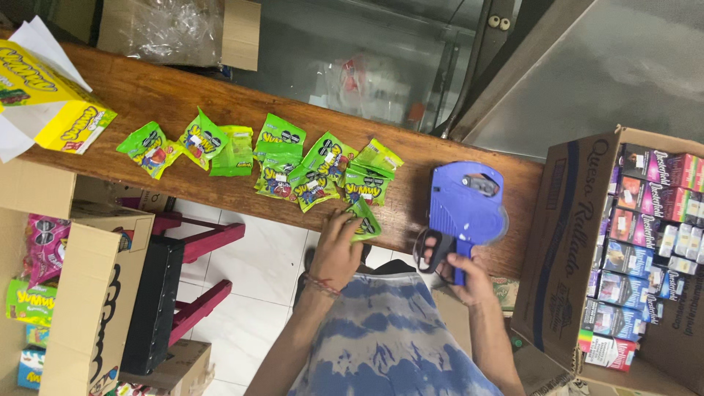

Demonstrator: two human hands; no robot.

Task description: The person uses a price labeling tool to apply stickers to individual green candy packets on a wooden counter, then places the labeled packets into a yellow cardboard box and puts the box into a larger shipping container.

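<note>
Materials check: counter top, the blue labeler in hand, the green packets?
Counter: looks like wood, brown with visible grain, semi-gloss. Blue labeler, held in the right hand: apparently moulded plastic, smooth, black lever. Green packets: thin glossy film, crinkled with glare; the left hand touches one.

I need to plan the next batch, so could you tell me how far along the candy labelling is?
Looks done: green packets lie spread along the counter, though stickers on them are too small to confirm. In hand: left hand holds one packet at the counter's edge; right hand grips the blue label gun. Left: cannot tell how many.
</note>
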